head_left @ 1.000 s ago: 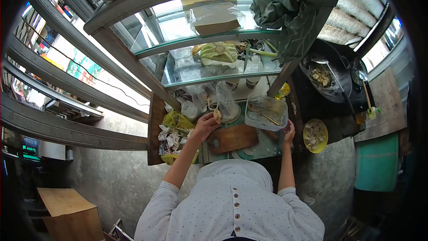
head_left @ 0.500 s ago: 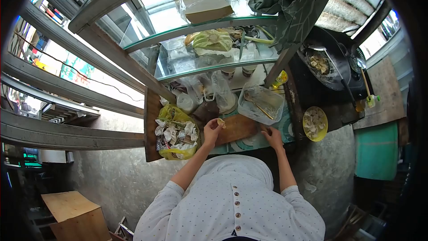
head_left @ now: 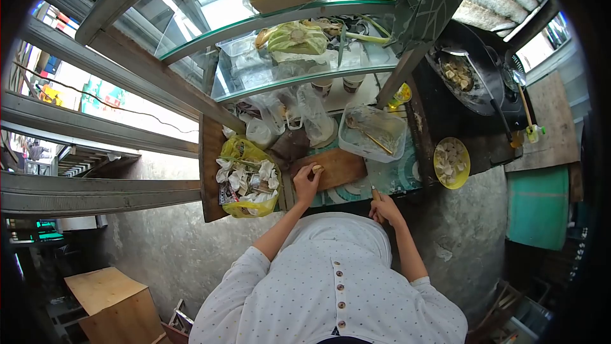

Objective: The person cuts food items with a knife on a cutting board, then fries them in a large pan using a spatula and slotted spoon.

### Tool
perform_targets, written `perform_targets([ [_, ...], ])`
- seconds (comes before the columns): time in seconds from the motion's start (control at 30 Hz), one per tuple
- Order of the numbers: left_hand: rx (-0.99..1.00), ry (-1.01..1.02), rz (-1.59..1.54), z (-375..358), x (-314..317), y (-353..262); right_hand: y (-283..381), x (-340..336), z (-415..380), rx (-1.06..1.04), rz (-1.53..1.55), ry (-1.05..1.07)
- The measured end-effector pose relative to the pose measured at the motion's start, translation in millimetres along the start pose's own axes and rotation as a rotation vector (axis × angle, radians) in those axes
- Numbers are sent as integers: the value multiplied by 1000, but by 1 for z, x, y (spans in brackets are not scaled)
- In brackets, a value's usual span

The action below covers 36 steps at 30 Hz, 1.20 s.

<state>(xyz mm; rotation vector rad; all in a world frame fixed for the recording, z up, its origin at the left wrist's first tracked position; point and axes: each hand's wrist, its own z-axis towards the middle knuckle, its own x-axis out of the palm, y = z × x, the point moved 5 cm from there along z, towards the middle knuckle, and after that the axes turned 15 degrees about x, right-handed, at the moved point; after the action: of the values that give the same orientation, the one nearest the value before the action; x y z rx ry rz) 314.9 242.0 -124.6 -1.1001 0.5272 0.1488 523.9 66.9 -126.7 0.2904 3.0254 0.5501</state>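
Observation:
My left hand is closed on a small pale piece of food, too small to name surely, over the left part of the wooden cutting board. My right hand, close to the counter's front edge, grips a knife by its light wooden handle; little of the blade shows. Behind the board stands a clear plastic tub with a golden spoon lying in it. Left of the board sits a yellow plastic bag full of crumpled white scraps.
On the right are a yellow bowl of pale chunks and a wok with food and a ladle on the stove. Glass shelves above the counter hold a cabbage. Clear bags crowd the back.
My left hand has lowered the pale piece to the board. My right hand has moved back towards my body and now holds the knife. The view has shifted slightly.

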Motion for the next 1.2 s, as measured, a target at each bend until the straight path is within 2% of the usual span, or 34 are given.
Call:
perform_targets([
  [0.07,-24,21,4,1,-2,0,3,0,-16,49,-5,-58],
  [0.13,8,43,79,1,-1,1,12,-5,-37,-54,-114,-199],
  [0.17,6,45,80,0,0,2,9,-7,-41,-52,-114,-197],
  [0.23,-96,48,-28,-3,3,8,11,-7,-53,-241,-448,-297],
  [0.33,-102,73,32,-3,4,5,26,11,-63,-347,-383,-228],
  [0.47,-39,104,155,-2,7,12,47,47,-39,-361,-418,-212],
  [0.53,-121,73,73,-4,9,23,60,62,-32,-504,-481,-290],
  [0.63,-216,122,40,-2,8,23,62,70,-22,-456,-549,-270],
  [0.87,-243,101,9,-2,6,22,60,68,-23,-439,-671,-260],
  [1.03,-49,59,149,1,3,15,71,71,-32,-404,-691,-271],
  [1.13,-163,78,59,0,4,20,68,72,-21,-432,-689,-258],
  [1.2,-154,68,82,-1,4,21,69,71,-21,-463,-674,-241],
])
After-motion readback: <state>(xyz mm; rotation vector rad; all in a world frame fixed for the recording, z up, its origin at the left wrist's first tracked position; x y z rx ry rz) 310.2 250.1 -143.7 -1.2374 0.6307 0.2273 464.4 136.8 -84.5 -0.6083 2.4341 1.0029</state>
